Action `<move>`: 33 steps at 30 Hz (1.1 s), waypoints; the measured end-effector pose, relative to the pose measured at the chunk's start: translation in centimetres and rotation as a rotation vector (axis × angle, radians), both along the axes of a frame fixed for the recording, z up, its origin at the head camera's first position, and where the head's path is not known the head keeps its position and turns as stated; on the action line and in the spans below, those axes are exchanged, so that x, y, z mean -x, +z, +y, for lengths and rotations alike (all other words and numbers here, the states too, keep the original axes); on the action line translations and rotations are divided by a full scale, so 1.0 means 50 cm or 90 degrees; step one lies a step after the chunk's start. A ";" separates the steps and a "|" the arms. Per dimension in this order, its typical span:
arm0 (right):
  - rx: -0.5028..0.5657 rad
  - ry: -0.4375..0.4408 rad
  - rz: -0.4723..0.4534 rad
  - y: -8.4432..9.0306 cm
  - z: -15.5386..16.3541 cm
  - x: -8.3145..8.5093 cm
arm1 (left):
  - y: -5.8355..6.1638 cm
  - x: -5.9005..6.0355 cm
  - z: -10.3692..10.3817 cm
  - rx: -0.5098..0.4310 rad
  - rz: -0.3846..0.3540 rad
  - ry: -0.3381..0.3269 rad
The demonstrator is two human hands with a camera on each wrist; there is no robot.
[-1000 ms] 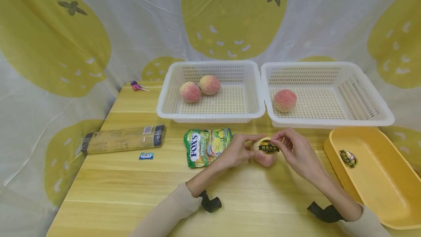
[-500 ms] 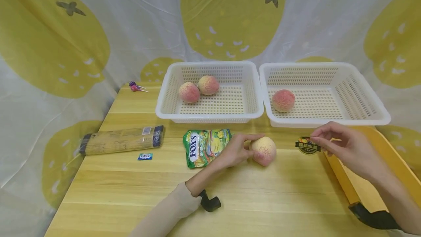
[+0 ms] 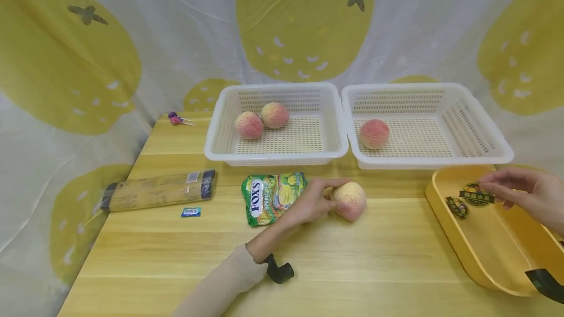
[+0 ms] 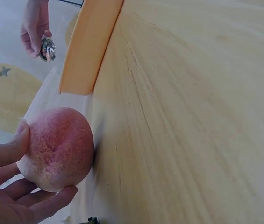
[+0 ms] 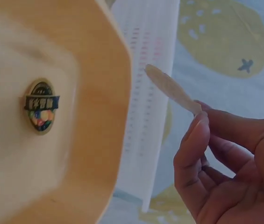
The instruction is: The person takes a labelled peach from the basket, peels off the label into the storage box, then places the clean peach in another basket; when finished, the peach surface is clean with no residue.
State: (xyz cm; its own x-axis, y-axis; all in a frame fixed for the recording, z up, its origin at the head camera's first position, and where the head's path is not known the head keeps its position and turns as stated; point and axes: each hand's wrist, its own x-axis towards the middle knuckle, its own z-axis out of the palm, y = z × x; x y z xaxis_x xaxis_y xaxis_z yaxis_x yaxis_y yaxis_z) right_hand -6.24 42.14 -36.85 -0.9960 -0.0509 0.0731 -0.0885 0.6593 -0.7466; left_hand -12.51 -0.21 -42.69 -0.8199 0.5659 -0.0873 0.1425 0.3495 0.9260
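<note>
The left hand (image 3: 314, 200) lies low on the counter (image 3: 282, 253), forearm reaching forward, its grip curled round the peach (image 3: 349, 200), thumb on top and fingers beneath. The peach rests on the counter beside the candy bag (image 3: 270, 197). The right hand (image 3: 526, 191) hovers over the yellow tray (image 3: 484, 258), pinching a round sticker (image 3: 477, 194) by its edge, face up, tilted slightly; another sticker (image 3: 457, 207) lies in the tray.
</note>
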 end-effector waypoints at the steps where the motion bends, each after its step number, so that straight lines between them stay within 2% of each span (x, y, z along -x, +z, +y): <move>1: -0.005 -0.002 -0.010 -0.006 0.010 0.002 | 0.000 0.000 -0.001 0.000 0.001 0.001; 5: -0.045 0.009 -0.068 -0.027 0.039 0.014 | 0.004 0.001 -0.003 0.002 -0.003 0.008; 13: -0.164 0.073 -0.170 -0.054 0.058 0.030 | 0.002 0.002 -0.003 -0.010 -0.010 0.011; 16: -0.187 0.088 -0.210 -0.058 0.055 0.036 | 0.003 0.003 -0.004 -0.007 -0.001 0.014; 20: -0.191 0.085 -0.261 -0.062 0.057 0.045 | 0.004 0.004 -0.003 -0.015 -0.013 0.023; 23: -0.196 0.086 -0.266 -0.068 0.063 0.050 | 0.005 0.005 -0.002 -0.023 -0.027 0.029; 29: -0.227 0.102 -0.237 -0.079 0.076 0.053 | 0.003 0.005 0.000 -0.019 -0.025 0.033; 33: -0.254 0.114 -0.188 -0.077 0.076 0.054 | 0.005 0.005 0.000 -0.020 -0.028 0.036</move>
State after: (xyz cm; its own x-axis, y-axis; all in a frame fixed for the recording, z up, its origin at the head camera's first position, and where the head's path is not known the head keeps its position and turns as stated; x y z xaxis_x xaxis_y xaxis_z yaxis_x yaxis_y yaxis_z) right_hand -8.96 45.96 -40.68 -0.9445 -0.1890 -0.2688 -0.0499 0.8911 -0.4510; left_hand -12.74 -0.20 -42.46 -0.8460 0.5224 -0.1070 0.0828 0.3268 0.9415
